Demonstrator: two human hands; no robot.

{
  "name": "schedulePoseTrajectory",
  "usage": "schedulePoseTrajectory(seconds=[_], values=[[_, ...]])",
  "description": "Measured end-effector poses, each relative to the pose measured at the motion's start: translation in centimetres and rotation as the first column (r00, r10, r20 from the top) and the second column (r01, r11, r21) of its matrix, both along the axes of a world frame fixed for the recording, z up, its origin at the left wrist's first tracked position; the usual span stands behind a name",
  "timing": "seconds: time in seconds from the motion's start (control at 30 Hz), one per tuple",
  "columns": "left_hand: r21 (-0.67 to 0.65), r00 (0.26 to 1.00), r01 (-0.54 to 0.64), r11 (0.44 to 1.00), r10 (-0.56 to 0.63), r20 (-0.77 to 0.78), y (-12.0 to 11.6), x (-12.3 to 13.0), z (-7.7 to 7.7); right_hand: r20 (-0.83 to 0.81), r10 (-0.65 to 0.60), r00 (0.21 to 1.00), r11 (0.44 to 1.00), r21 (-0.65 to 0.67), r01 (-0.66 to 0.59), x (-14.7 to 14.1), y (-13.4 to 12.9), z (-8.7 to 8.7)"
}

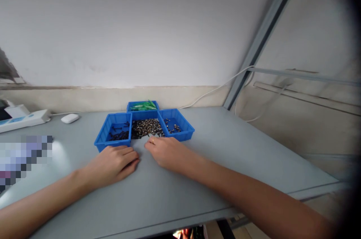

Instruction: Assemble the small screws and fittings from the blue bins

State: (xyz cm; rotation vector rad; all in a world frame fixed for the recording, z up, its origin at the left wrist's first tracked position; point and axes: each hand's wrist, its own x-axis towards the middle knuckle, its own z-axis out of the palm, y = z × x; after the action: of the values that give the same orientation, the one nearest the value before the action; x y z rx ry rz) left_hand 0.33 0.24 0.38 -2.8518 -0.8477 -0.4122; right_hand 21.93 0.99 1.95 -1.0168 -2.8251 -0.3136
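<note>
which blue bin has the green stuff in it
The rear blue bin, nearest the wall and behind the middle bin. It alone shows green pieces; the left bin, middle bin and right bin show small dark or metallic-looking pieces.

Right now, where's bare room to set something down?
Bare tabletop lies between the rightmost bin and the metal post, and between the forearms toward the near edge. Tight: the gap between left hand and right hand by the bins; far left, around the power strip and white case.

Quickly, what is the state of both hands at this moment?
Left hand: fingers curled near the left blue bin; cannot tell if holding anything.
Right hand: fingers bent inward; fingertips partly hidden, cannot tell.
</note>
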Motion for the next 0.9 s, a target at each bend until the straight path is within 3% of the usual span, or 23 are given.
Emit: schedulePoseTrajectory(seconds=[0.27,0.43,0.6,0.9], values=[[-0.022,1.0,-0.006,1.0,0.006,-0.029,-0.1,0.0,0.2,0.116,-0.262,0.958,0.96,-0.067,0.271,0.3,-0.9,0.0],[-0.023,1.0,0.005,1.0,-0.005,-0.012,0.0,0.0,0.1,0.146,-0.199,0.969,0.977,-0.045,0.208,-0.1,-1.2,0.4],[-0.024,1.0,0.0,1.0,-0.001,-0.018,-0.1,0.1,0.2,0.161,-0.34,0.926,0.94,0.083,0.331,-0.5,-1.8,0.8],[-0.025,1.0,0.007,1.0,-0.008,-0.012,0.0,0.1,0.1,0.198,-0.305,0.932,0.95,-0.011,0.313,-0.3,-1.4,0.3]])
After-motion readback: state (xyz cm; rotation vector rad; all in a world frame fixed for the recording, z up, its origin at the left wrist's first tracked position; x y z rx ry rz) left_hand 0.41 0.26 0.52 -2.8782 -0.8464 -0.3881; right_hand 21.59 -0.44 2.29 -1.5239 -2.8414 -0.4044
